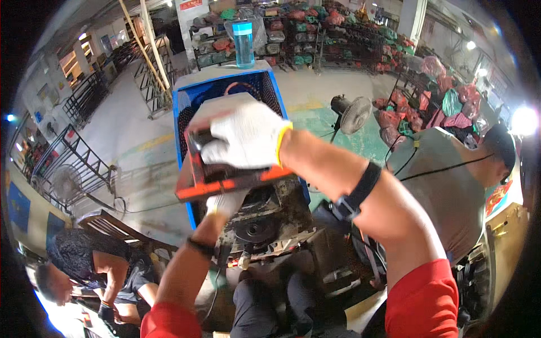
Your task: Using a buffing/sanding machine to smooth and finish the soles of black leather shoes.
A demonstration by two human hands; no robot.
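An orange-red and black box-like frame (228,186) is held tilted above the machine; blur hides its exact kind. My right hand (248,135), in a white glove with a yellow cuff, reaches over its top, fingers curled down at its dark inner side. From below, my left hand (222,204), also in a white glove, grips the lower edge, its fingers mostly hidden behind the frame. Under both hands lies a dark, dirty machine (270,211) with a round black part (253,230) at its near side.
Behind the frame stands a blue crate (179,104) with dark mesh sides and a blue-capped bottle (243,48) at its far end. A fan (354,114) stands to the right. One person (445,180) sits at right, another (96,259) at lower left. Racks with bagged goods (282,36) line the back.
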